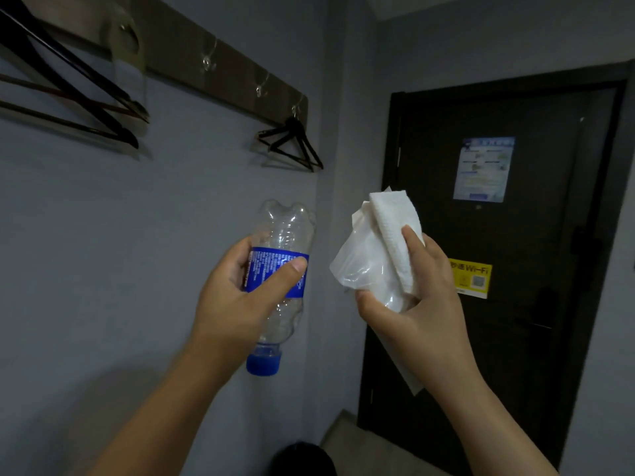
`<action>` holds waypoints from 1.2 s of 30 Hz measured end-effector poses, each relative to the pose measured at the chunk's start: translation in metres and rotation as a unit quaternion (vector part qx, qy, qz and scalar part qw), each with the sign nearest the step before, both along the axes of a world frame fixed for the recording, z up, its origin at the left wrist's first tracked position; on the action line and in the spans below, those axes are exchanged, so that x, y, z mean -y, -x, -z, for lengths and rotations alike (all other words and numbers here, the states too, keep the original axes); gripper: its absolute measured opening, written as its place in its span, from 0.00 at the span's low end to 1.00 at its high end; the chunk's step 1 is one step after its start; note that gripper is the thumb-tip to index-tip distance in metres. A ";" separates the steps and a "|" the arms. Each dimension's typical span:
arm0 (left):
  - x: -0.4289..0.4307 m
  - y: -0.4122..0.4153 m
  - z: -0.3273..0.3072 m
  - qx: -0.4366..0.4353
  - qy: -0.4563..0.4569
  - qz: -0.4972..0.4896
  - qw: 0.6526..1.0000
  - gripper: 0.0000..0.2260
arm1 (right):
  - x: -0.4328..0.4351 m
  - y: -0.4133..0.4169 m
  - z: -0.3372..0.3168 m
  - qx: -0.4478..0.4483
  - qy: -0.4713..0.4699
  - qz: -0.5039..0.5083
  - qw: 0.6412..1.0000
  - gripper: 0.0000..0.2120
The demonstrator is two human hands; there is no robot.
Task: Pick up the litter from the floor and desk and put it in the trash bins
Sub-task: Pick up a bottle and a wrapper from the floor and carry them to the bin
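Your left hand (237, 300) grips a crushed clear plastic bottle (278, 280), blue cap down. Your right hand (422, 304) clutches a white paper towel (395, 228) and clear plastic wrapper (360, 269)

Hangers (125, 136) cut by left edge; door poster (484, 170) text unreadable.

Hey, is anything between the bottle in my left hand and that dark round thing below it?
Nothing visible does. The bottle hangs cap-down in the left hand, with only bare wall between it and the dark round thing, perhaps a bin.
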State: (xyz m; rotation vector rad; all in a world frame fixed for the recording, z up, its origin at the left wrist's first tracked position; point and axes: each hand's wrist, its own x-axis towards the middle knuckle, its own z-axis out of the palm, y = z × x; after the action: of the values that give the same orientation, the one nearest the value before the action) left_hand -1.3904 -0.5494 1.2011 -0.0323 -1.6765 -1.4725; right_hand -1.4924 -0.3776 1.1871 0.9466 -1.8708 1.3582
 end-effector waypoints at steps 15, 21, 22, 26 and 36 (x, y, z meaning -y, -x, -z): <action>0.183 0.211 0.043 0.069 -0.012 -0.082 0.994 0.24 | 0.183 0.218 0.034 0.032 -0.030 -0.028 0.999 0.45; 0.239 0.278 0.079 0.113 -0.039 -0.100 0.988 0.24 | 0.244 0.300 0.070 0.078 -0.059 -0.039 0.994 0.45; 0.248 0.288 0.086 0.120 -0.043 -0.109 0.986 0.24 | 0.253 0.314 0.077 0.085 -0.064 -0.045 0.993 0.45; 0.278 0.330 0.121 0.154 -0.063 -0.155 0.974 0.26 | 0.292 0.373 0.109 0.112 -0.082 -0.095 0.986 0.45; 0.312 0.419 0.252 0.252 -0.171 -0.278 0.911 0.12 | 0.373 0.501 0.222 0.221 -0.184 -0.227 0.930 0.45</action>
State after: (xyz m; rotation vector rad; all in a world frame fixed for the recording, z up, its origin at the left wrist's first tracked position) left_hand -1.8094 -0.8617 0.9487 1.0138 -1.5903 -1.3590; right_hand -1.9937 -0.7508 0.9647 1.4225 -2.4100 1.6203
